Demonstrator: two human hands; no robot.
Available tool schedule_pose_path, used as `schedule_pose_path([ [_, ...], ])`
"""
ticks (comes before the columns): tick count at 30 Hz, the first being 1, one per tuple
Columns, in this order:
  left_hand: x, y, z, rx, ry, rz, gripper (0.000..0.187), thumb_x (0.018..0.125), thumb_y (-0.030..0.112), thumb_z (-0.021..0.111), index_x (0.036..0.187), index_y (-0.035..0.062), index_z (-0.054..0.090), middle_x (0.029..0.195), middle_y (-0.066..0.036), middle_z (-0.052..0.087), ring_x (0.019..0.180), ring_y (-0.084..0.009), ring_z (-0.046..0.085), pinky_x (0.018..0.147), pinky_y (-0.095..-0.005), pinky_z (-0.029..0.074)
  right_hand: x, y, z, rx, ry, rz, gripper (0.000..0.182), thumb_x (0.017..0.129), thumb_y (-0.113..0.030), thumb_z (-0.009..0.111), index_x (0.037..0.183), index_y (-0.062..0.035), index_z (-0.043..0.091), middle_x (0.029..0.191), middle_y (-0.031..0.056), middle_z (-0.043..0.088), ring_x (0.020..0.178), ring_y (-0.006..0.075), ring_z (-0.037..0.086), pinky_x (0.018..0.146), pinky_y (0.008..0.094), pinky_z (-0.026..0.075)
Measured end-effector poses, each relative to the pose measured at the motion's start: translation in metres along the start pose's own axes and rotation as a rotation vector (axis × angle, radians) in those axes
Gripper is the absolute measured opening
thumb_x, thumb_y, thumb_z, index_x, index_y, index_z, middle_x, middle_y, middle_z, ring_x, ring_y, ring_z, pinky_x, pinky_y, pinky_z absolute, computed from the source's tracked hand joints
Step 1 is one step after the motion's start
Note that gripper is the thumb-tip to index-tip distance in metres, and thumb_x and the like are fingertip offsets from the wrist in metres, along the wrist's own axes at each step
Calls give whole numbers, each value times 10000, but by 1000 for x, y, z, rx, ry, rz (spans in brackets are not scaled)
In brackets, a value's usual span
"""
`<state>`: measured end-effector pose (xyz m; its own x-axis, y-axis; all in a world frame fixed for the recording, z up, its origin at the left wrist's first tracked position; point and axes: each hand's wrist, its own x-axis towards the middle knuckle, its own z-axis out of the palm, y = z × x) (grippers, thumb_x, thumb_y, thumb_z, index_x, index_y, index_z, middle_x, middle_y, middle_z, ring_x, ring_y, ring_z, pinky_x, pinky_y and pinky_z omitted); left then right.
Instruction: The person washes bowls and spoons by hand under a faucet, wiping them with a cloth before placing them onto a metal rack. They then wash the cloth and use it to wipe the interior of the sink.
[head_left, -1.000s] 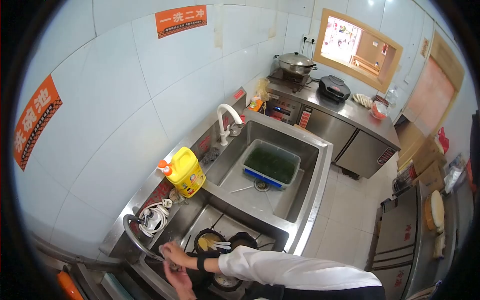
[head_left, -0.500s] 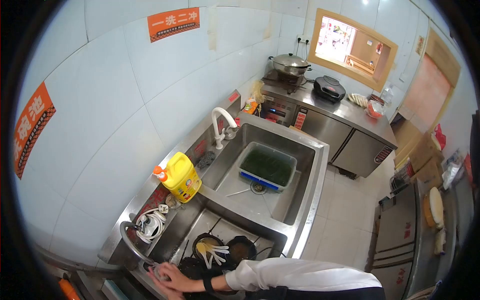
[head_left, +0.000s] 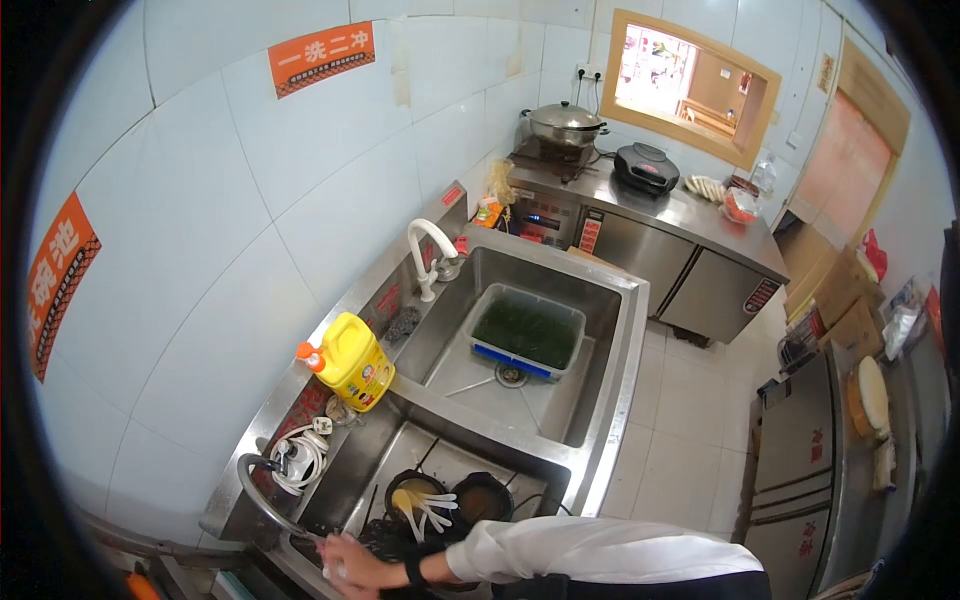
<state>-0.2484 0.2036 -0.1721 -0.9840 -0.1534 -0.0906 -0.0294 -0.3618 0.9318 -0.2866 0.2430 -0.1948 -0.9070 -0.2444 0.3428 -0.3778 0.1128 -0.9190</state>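
Observation:
My right hand (head_left: 355, 566), with a black band at the wrist below a white sleeve (head_left: 590, 550), is at the bottom of the view, just below the spout of the curved metal tap (head_left: 262, 492). Its fingers are blurred and pale at the tips. Only a small pinkish part of my left hand (head_left: 321, 546) shows against it, and the rest is hidden. Right beside them, the near sink basin (head_left: 400, 455) holds dark bowls, one (head_left: 402, 484) with several white spoons (head_left: 428, 508) in it, another (head_left: 484, 498) with liquid.
A yellow jug (head_left: 358, 365) with an orange pump and a coiled white hose (head_left: 300, 460) stand on the sink's back ledge. The far basin (head_left: 600, 345) holds a plastic tub (head_left: 528, 328) of dark green contents. Beyond are a counter (head_left: 690, 215), a lidded pot (head_left: 565, 124) and a black appliance (head_left: 646, 168).
The camera view has shifted slightly. My left hand, more visible under my right before, is now mostly hidden, and my right hand has moved a little lower and to the right of the tap spout.

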Motion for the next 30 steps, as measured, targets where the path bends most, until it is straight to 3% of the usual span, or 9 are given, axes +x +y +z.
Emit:
schedule_pose_path([
  [2, -6, -2, 6, 91, -6, 35, 516, 870, 291, 450, 1303, 53, 300, 1191, -112, 448, 1081, -219, 438, 905, -329, 353, 33, 17, -14, 230, -92, 476, 207, 749, -220, 563, 845, -47, 502, 905, 153, 466, 874, 340, 459, 753, 399, 376],
  [3, -5, -2, 7, 110, -12, 43, 516, 869, 283, 454, 1302, 47, 301, 1188, -114, 451, 1076, -220, 441, 901, -329, 355, 38, 38, -3, 129, 175, 421, 215, 765, -231, 565, 812, -33, 497, 815, 165, 484, 816, 335, 483, 715, 398, 386],
  [10, 17, 9, -17, -113, -12, 0, 518, 861, 229, 483, 1294, 8, 305, 1164, -129, 473, 1041, -229, 466, 876, -324, 374, -8, -46, -18, 34, 92, -36, 163, 818, -235, 534, 867, -88, 483, 928, 138, 427, 885, 316, 405, 816, 468, 323],
  [16, -7, 14, 17, 316, -81, 232, 520, 854, 182, 508, 1287, -25, 309, 1143, -141, 492, 1011, -236, 486, 854, -320, 391, 47, 23, -13, 238, 122, 483, 222, 776, -219, 561, 850, -13, 522, 843, 166, 544, 831, 311, 520, 709, 386, 411],
  [21, 5, -1, -13, 60, -12, 51, 541, 852, 238, 513, 1279, -31, 319, 1174, -163, 479, 1057, -257, 468, 877, -329, 376, -5, -22, 4, 8, 286, -106, 213, 764, -199, 568, 869, -31, 490, 843, 136, 512, 852, 259, 503, 778, 380, 386],
  [24, 1, -27, -35, 264, -5, 29, 556, 850, 271, 516, 1273, -34, 325, 1192, -177, 471, 1085, -269, 457, 892, -334, 367, 16, 5, 3, 62, 76, 120, 198, 753, -188, 571, 805, -8, 507, 819, 152, 517, 772, 330, 492, 685, 384, 399],
  [25, 4, -43, -48, 383, -16, 17, 562, 850, 283, 517, 1272, -35, 327, 1199, -181, 468, 1094, -273, 453, 896, -335, 364, 35, -5, -17, 99, -85, 440, 199, 756, -178, 566, 858, -20, 502, 852, 166, 508, 795, 335, 497, 697, 390, 399],
  [28, -11, 17, 17, 495, -65, 260, 476, 872, 296, 481, 1214, -27, 402, 1226, -188, 448, 1112, -288, 434, 936, -357, 338, 34, 8, -12, 165, 237, 312, 212, 757, -174, 569, 904, -36, 502, 873, 168, 504, 820, 340, 501, 703, 388, 401],
  [30, 19, -8, -34, -178, -59, -123, 399, 896, 241, 430, 1206, -10, 404, 1253, -186, 414, 1116, -263, 428, 961, -365, 310, 14, 12, 5, 113, 91, 118, 217, 786, -201, 547, 894, -20, 496, 862, 151, 501, 860, 323, 507, 734, 355, 412],
])
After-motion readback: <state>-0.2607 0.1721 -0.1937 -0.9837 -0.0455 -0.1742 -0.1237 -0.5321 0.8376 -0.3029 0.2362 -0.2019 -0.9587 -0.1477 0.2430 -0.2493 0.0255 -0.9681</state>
